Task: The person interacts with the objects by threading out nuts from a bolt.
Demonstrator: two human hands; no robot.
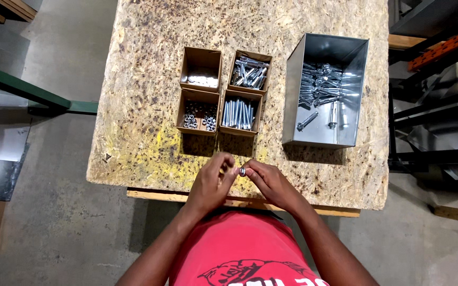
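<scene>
Landmark: the four cardboard boxes (221, 91) of bolts, nuts and washers on the chipboard table (144, 106). Below them, at the table's near edge, the left hand (211, 182) pinches closed on a small silver fastener (242, 171) — the right hand (271, 182) grips its other side likewise. Judged step: threading parts together; finger-turning comes next. Right of the boxes, a steel bin (356, 79) holds assembled bolts.

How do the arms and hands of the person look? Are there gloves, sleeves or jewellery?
Both arms are bare, with no sleeves showing. The left hand and right hand wear no gloves; no rings or watch can be seen. The shirt is red with a dark printed design.
</scene>
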